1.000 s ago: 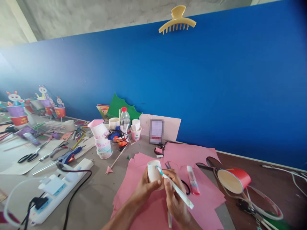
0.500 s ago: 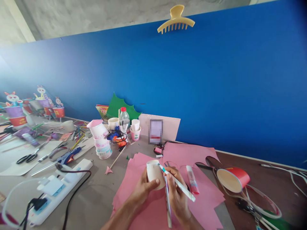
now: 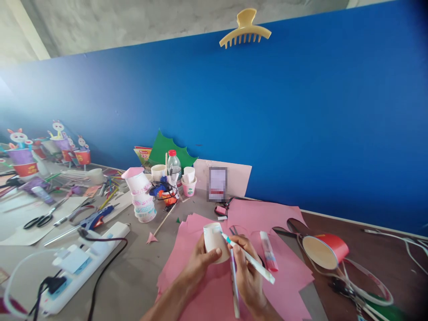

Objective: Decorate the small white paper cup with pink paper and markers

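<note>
A white paper cup (image 3: 214, 240) with faint blue marks near its upper rim is held in my left hand (image 3: 200, 263), thumb across its front. My right hand (image 3: 247, 267) grips a white marker (image 3: 256, 263), its blue tip at the cup's right side near the top. Whether the tip touches the cup is hard to tell. Beneath both hands lies pink paper (image 3: 190, 249). A second slim marker (image 3: 235, 285) stands out below the right hand, partly hidden by it. Just right of that hand rests a glue stick (image 3: 268, 250) with a red end.
Stacked decorated cups (image 3: 142, 196) stand left of the paper, near a bottle (image 3: 174, 165). A power strip (image 3: 87, 267), a glue gun (image 3: 95, 218) and scissors (image 3: 40, 220) lie farther left. At the right, a red cup (image 3: 326, 250) lies on its side among cables.
The marker's tip has shifted very slightly, and its rear end has moved a little right and down. The cup has moved slightly left. Both hands keep their holds.
</note>
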A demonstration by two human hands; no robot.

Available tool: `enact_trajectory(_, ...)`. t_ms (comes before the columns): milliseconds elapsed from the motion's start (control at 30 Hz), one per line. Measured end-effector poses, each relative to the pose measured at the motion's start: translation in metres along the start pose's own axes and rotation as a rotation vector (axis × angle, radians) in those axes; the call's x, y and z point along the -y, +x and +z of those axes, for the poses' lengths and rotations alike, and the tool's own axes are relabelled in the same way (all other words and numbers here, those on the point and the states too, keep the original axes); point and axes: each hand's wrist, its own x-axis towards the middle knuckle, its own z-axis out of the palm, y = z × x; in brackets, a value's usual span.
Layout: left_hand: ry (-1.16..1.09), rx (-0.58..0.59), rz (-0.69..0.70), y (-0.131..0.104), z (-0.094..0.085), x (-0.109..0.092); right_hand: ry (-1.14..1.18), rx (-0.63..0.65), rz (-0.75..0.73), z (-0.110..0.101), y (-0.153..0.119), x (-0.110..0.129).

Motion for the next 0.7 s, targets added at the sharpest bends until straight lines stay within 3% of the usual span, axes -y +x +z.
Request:
enact_trajectory(267, 0.008, -0.024, 0.008, 0.001, -0.001, 0.003, -0.08, 0.071, -0.19, -0.001, 0.001, 0.017)
enact_trajectory(700, 0.009, -0.056, 0.008, 0.001, -0.001, 0.006, -0.125, 0.051, -0.172, 0.001, 0.002, 0.018)
